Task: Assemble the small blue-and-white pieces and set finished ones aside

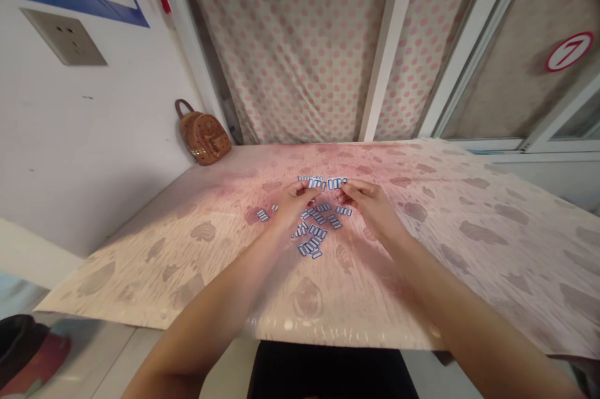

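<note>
My left hand (296,201) pinches a small blue-and-white slatted piece (315,183) between thumb and fingers. Close by on the right, my right hand (366,194) has its thumb and fingertips closed on a similar flat piece (335,184), which has white panels edged in blue. The two pieces are held near each other above the table; whether they touch is hard to tell. Several loose pieces of the same look (317,232) lie scattered and partly overlapping below my hands. A further row of them (304,178) shows just behind my left fingers.
The table (469,286) wears a shiny, pale cover with leaf-like prints. A small brown backpack (205,136) stands at the far left against the wall. A polka-dot curtain (300,49) and white window frames rise behind the table. A wall socket (65,38) is at upper left.
</note>
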A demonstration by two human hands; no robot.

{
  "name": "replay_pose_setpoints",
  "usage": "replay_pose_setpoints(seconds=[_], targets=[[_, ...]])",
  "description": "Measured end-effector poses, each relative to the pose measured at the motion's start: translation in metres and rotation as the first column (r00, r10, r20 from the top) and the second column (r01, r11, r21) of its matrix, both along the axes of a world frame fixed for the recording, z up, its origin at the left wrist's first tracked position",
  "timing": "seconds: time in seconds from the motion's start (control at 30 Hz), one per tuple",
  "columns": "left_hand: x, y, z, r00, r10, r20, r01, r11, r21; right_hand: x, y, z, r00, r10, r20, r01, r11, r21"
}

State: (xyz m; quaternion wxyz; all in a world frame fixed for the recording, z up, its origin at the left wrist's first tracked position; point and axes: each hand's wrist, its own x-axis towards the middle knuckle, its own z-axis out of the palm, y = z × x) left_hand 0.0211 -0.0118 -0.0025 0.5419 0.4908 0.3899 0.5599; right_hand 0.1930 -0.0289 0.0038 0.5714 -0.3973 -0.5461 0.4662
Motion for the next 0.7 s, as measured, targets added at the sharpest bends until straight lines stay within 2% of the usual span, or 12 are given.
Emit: replay_pose_setpoints(seconds=[0.17,0.33,0.53,0.6,0.7], targets=[[0.004,0.001,-0.004,0.995,-0.059,0.075,0.060,0.998,-0.016,-0.005,-0.004,0.003,0.996,0.085,0.019,-0.084,0.996,-0.038],[0.003,0.004,-0.008,0.992,-0.054,-0.117,0.068,0.990,0.123,-0.006,-0.004,0.005,0.989,0.112,0.099,-0.107,0.993,-0.051],[0.001,0.009,-0.011,0.958,-0.044,-0.283,0.121,0.958,0.261,-0.008,-0.001,0.000,0.975,0.090,0.204,-0.092,0.996,0.001],[0.001,0.009,-0.011,0.960,-0.071,-0.272,0.144,0.954,0.262,-0.008,-0.002,-0.001,0.974,0.073,0.213,-0.079,0.997,0.019],[0.002,0.005,-0.006,0.973,-0.101,-0.208,0.142,0.972,0.189,-0.007,-0.003,0.001,0.971,0.040,0.234,-0.049,0.998,0.032]])
